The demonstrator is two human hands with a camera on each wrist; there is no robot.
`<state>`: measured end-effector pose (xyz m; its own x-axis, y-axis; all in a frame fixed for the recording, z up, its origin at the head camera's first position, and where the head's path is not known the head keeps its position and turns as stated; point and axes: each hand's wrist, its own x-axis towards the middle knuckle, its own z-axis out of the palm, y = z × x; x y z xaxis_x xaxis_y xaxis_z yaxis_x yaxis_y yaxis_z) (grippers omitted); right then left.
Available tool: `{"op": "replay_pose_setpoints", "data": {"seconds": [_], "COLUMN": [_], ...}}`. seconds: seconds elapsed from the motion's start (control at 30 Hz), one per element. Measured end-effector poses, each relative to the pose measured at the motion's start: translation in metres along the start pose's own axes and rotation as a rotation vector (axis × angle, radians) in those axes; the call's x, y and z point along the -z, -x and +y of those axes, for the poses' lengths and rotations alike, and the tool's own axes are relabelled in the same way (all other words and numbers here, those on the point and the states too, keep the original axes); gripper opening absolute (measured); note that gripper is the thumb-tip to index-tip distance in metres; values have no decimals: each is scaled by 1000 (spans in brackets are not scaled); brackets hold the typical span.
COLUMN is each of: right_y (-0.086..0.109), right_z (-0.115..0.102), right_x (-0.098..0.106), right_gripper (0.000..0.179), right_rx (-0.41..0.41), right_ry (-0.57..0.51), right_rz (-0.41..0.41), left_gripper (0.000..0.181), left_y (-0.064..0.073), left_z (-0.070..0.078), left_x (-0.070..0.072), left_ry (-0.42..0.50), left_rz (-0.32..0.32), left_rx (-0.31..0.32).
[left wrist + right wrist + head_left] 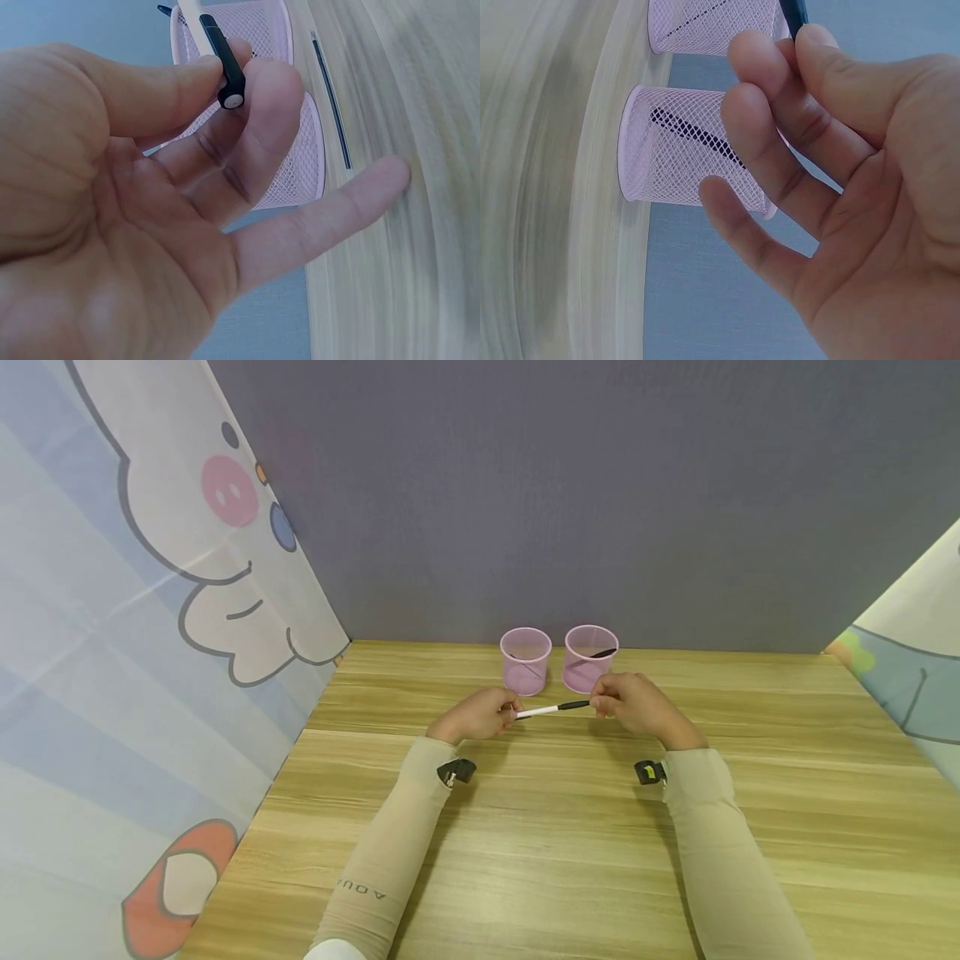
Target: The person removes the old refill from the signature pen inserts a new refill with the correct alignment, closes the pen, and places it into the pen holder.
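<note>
A pen with a white barrel and a black end (542, 712) is stretched level between both hands, above the table. My left hand (483, 714) pinches its clip end (231, 84) between thumb and fingers, the little finger held out. At the other end, my right hand (633, 703) pinches the black tip part (795, 16) with thumb and fingertips. Just behind the hands stand two pink mesh cups. A thin dark stick leans in the left cup (524, 678); a thicker black piece (603, 653) leans in the right cup (579, 679).
A thin dark refill-like rod (333, 109) lies on the wooden table (540, 843) near a cup in the left wrist view; it cannot be made out in the head view. A grey panel (570, 502) rises behind the cups. Cartoon-printed cloth (150, 693) hangs at the left.
</note>
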<state>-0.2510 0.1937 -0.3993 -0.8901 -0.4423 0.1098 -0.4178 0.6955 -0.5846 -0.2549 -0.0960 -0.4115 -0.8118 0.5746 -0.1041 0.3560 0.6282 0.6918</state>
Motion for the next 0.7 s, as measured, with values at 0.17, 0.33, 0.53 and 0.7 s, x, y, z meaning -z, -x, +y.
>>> {"op": "replay_pose_setpoints", "data": {"seconds": [0.17,0.33,0.53,0.7], "right_y": [1,1,1,1], "right_z": [0,1,1,2], "right_x": [1,1,1,1], "right_gripper": [7,7,7,8], "right_rx": [0,2,-5,13], "right_ry": [-1,-8,-21,-11], "right_rz": [-3,-9,-13,-5], "left_gripper": [15,13,14,15], "left_y": [0,1,-1,-2], "left_z": [0,0,0,-1], "left_x": [0,0,0,-1], "left_ry": [1,-10,-14,-29], "left_rz": [0,3,3,5], "left_rx": [-9,-42,-22,-17]}}
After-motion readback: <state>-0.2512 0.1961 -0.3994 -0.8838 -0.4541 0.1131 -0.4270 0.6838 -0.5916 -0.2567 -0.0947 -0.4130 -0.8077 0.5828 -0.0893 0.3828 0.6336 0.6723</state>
